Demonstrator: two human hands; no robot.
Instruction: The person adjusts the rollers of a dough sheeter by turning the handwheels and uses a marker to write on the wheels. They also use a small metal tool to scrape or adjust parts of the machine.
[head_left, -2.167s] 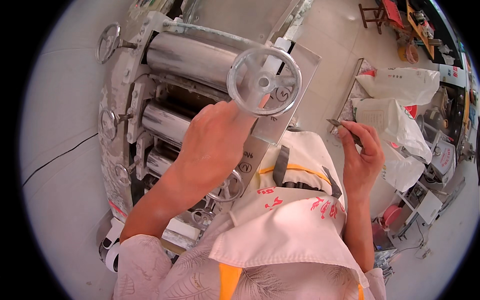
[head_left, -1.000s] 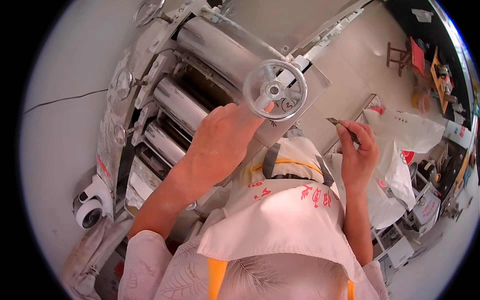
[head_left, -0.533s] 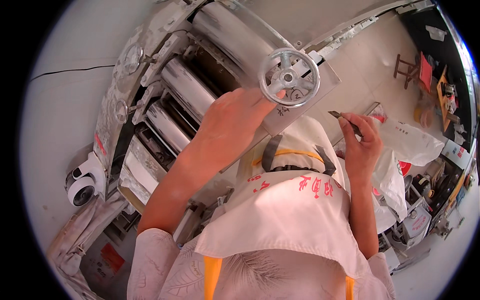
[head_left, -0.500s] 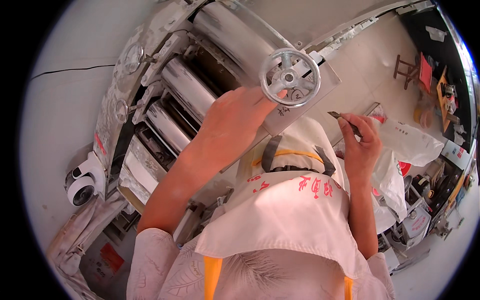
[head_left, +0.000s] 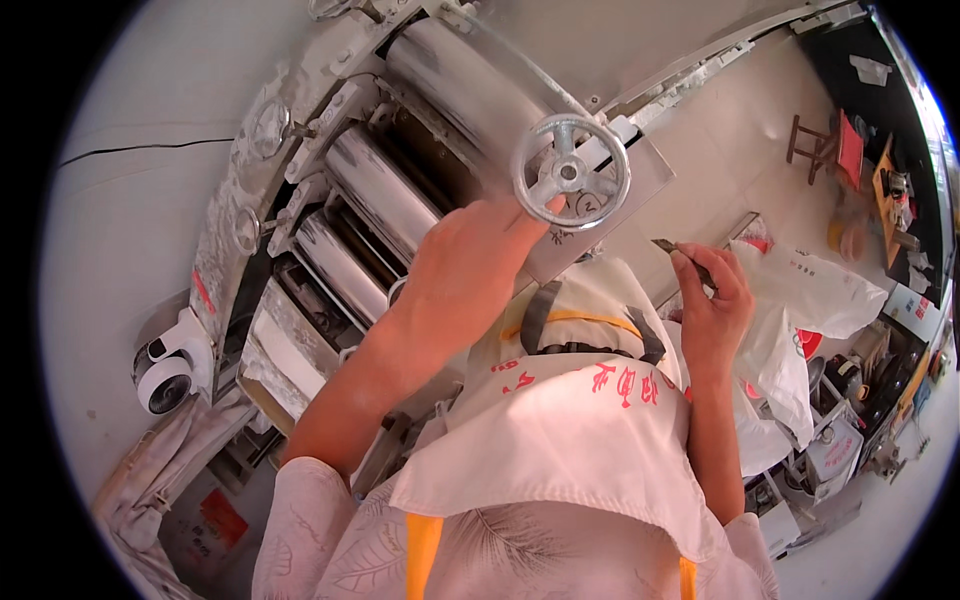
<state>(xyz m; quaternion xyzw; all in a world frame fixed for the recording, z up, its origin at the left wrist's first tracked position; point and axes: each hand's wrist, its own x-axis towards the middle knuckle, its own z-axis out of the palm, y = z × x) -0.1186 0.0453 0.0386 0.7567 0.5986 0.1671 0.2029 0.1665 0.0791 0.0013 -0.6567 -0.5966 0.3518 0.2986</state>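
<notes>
Handling seems centred on the wheel (head_left: 569, 172) at one o'clock, grasped by the left hand (head_left: 468, 268); any turn calls for steadiness. A pointed tool (head_left: 665, 246) is pinched by the right hand (head_left: 718, 302).

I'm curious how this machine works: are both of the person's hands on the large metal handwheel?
No, only the left hand is on the handwheel; the right hand holds a small dark pointed object away from it.

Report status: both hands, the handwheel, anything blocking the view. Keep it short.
Left hand on metal handwheel, at rim's lower left. Right hand pinching small dark pointed object, apart from the wheel. Left hand partly hiding middle roller.
</notes>
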